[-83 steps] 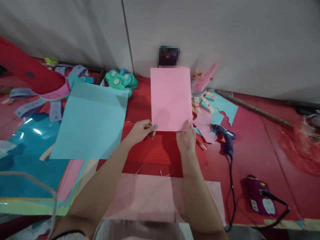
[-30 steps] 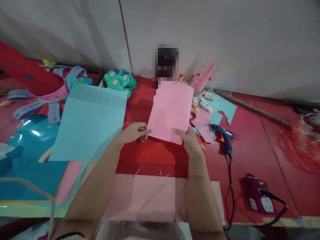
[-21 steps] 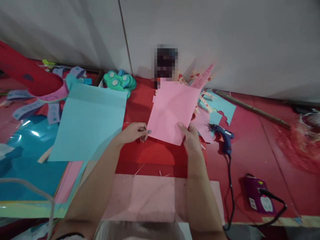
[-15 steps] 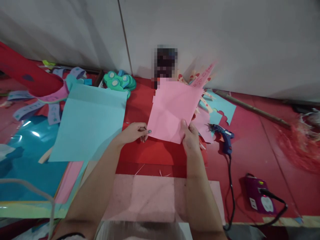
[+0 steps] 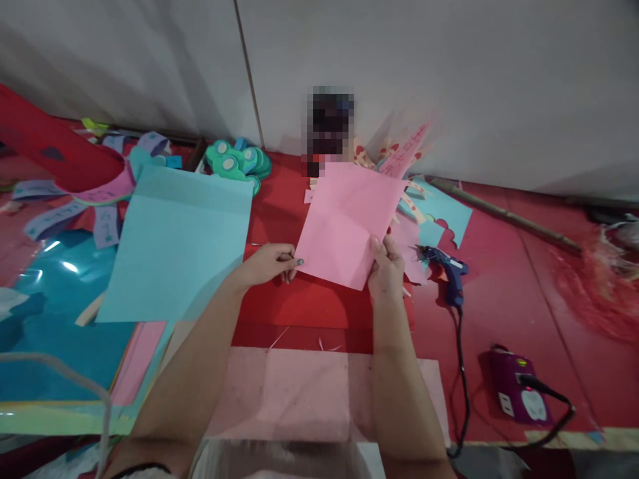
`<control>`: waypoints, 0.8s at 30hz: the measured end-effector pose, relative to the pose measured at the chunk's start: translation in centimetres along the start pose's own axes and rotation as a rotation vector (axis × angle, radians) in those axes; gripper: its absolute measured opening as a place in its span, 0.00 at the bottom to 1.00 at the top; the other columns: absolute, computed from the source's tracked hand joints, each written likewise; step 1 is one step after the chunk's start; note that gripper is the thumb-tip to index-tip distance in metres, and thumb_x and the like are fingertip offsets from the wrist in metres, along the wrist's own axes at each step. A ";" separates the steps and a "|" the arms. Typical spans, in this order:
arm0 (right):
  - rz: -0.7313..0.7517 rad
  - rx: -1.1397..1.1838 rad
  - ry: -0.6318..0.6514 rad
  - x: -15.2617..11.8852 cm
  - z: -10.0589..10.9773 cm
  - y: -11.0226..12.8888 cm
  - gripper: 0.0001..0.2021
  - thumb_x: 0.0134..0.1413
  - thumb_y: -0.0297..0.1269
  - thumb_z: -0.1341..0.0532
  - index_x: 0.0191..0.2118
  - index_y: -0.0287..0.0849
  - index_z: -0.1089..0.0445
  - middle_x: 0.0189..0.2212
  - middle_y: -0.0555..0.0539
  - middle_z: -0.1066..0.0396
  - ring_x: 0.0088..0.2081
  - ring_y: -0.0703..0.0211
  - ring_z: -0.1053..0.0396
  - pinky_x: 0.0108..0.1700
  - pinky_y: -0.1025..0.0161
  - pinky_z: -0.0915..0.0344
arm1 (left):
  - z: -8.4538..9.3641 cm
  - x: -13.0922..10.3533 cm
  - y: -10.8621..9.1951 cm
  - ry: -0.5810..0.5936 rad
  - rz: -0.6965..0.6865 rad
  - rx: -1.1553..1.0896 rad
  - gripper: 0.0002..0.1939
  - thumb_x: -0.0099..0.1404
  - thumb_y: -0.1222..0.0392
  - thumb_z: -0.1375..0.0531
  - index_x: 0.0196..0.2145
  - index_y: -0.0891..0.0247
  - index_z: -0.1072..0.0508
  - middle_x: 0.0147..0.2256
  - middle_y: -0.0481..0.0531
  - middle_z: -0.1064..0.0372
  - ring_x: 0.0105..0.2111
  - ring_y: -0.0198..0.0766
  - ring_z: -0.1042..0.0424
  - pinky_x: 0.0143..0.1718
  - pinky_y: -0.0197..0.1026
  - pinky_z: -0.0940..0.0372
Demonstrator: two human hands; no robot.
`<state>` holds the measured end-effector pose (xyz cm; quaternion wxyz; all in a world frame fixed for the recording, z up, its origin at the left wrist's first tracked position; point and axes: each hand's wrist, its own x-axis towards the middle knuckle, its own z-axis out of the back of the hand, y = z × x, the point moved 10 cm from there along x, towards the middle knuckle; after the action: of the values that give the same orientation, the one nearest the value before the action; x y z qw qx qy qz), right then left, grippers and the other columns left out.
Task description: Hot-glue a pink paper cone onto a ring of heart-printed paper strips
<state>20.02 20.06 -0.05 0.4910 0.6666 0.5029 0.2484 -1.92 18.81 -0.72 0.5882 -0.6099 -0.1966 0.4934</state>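
Observation:
A pink sheet of paper [image 5: 349, 223] is held up between my two hands, tilted above a red sheet [image 5: 309, 306]. My left hand [image 5: 274, 263] pinches its lower left corner. My right hand [image 5: 387, 269] grips its lower right edge, thumb on the front face. Behind the top of the pink sheet a pointed pink strip with red writing [image 5: 407, 156] and pale strips with red hearts [image 5: 364, 156] stick out. A light blue sheet [image 5: 182, 246] lies left of my left hand.
To the right lie a blue glue gun [image 5: 452, 276], a purple power adapter [image 5: 519, 392] with a cord, and a stick [image 5: 504, 213]. Green cut-outs [image 5: 234, 163] sit at the back. A red cone with strips [image 5: 54, 150] stands left. A pale wall [image 5: 449, 86] rises behind.
My right hand has shifted slightly up and right along the pink sheet's edge, and the sheet has turned a little. My left hand has barely moved.

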 end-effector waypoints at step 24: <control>-0.319 -0.084 0.144 -0.9 0.0 -3.0 0.21 0.32 0.35 0.30 0.39 0.38 0.31 0.34 0.46 0.26 0.36 0.58 0.28 0.43 0.59 0.31 | -1.0 -0.6 0.0 0.153 0.042 0.031 0.12 0.59 0.60 0.44 0.21 0.64 0.41 0.18 0.46 0.34 0.19 0.29 0.33 0.21 0.31 0.40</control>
<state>18.44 19.30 -2.63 0.5143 0.5379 0.6251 0.2352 -1.37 17.76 -0.68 0.6003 -0.6407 -0.1307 0.4606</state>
